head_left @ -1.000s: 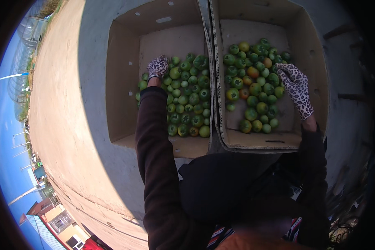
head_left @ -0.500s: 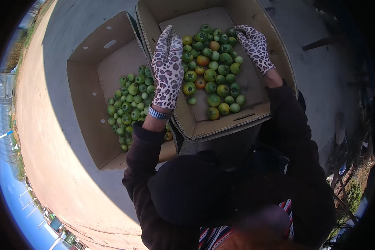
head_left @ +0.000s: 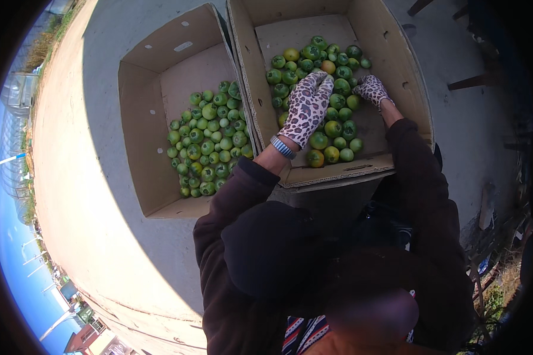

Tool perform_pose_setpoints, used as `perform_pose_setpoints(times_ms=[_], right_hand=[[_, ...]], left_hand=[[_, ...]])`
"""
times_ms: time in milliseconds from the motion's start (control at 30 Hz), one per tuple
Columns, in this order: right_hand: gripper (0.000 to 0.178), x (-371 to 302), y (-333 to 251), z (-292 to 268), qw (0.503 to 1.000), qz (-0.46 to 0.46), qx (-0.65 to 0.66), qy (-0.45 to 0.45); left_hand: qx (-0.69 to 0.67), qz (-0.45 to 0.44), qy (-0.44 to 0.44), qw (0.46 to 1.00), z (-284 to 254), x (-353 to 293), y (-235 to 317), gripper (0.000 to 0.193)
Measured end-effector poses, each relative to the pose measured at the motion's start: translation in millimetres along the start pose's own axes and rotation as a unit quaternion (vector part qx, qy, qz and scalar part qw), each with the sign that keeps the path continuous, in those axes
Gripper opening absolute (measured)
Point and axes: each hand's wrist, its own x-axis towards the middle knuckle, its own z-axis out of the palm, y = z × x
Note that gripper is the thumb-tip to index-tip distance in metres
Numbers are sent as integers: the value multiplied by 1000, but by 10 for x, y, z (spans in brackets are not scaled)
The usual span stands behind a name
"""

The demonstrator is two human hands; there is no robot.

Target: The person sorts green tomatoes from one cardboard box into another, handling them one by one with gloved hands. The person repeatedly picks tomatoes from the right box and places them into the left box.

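Observation:
Both my hands wear pale leopard-print gloves and work in the right cardboard box point(head_left: 418, 112), among green tomatoes point(head_left: 333, 128), a few of them orange-tinged. My left hand point(head_left: 307, 109) lies over the left part of the pile. Its fingers stretch forward with a gap between them, beside an orange tomato point(head_left: 328, 67), and it covers some of the fruit. At the pile's right edge, my right hand point(head_left: 371, 90) has its fingers curled in against the tomatoes; what they hold, if anything, is hidden. A striped wristband point(head_left: 283, 147) circles my left wrist.
Left of this box, a second cardboard box point(head_left: 137, 127) holds many smaller green tomatoes point(head_left: 209, 139). The boxes stand side by side, their walls touching or nearly so. Shaded grey concrete point(head_left: 109, 77) borders a sunlit pale strip point(head_left: 71, 154). Dark legs or bars point(head_left: 465, 81) jut in at the right.
My left hand has moved from the wall between the boxes rightward onto the tomatoes. My right hand has come down the pile's right edge, its fingers curling. The view has shifted slightly.

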Motion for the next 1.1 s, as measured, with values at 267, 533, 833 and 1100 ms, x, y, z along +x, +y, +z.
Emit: perform_pose_setpoints(times_ms=[267,533,833,1100], right_hand=[[37,-760,-971,-441,974,-177,38,135],[44,-1352,-1161,-230,883,-423,137,152],[32,-1099,-1026,-378,879,-327,251,241],[23,-965,-930,-295,885,-370,194,205]], left_hand=[[-14,-40,21,999,-66,-25,-276,41],[-352,-40,-38,934,-93,2,66,37],[-459,102,96,877,-1623,341,38,35],[-124,-133,354,917,-2957,411,-1377,29]])
